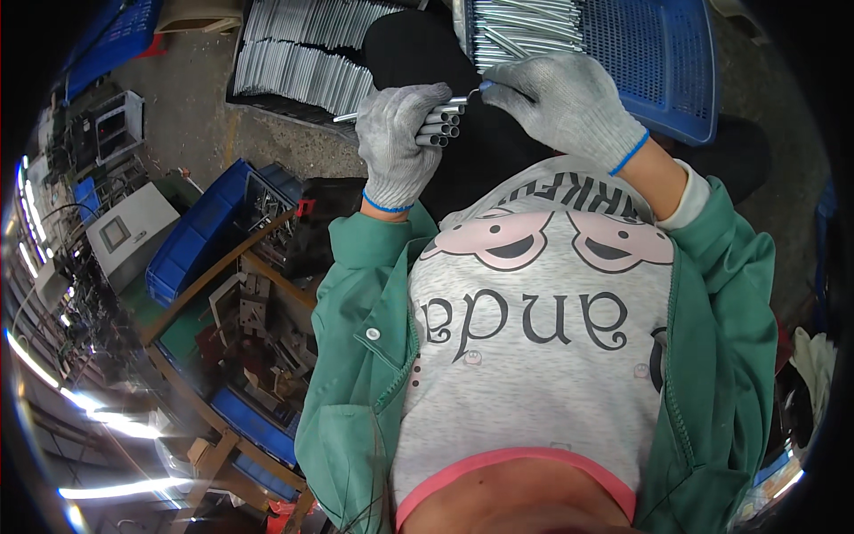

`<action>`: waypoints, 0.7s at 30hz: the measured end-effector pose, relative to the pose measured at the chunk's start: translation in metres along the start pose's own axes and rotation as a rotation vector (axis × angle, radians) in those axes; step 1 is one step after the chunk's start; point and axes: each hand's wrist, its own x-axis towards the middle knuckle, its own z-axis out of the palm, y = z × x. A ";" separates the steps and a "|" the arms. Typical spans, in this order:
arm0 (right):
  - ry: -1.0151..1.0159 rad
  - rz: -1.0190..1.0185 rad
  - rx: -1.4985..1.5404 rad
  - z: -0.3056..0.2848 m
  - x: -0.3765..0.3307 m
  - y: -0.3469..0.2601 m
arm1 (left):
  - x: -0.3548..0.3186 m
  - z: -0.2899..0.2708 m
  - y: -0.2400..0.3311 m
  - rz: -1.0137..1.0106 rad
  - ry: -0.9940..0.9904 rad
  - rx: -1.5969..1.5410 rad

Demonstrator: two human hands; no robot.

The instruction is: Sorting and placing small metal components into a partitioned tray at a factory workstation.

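My left hand point(396, 133), in a grey knitted glove with a blue cuff edge, is closed around a small bundle of short metal tubes point(436, 129). Their open ends face right, toward my other hand. One tube sticks out past the left side of the glove. My right hand point(569, 102), gloved alike, pinches a small deburring tool point(485, 86) with a bit of blue and a thin bent metal tip. That tip is at the end of the uppermost tube; whether it touches cannot be made out. Most of the tool is hidden by the fingers.
A dark crate point(233, 96) full of stacked metal tubes stands at the far left. At the far right, a blue plastic basket point(654, 53) holds more tubes in its left part. Blue bins point(200, 236), a wooden frame point(191, 307) and metal parts lie to my left.
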 end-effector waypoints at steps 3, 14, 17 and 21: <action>0.021 -0.064 0.053 0.014 -0.006 0.002 | -0.005 -0.002 -0.003 -0.018 -0.017 -0.008; -0.025 -0.017 0.105 0.022 0.004 -0.006 | -0.007 -0.008 -0.014 -0.011 -0.035 -0.028; -0.047 -0.007 0.158 0.022 0.004 -0.007 | -0.007 -0.010 -0.016 -0.022 -0.060 -0.023; 0.005 0.031 0.354 0.017 0.003 -0.009 | -0.007 -0.013 -0.017 -0.037 -0.061 -0.025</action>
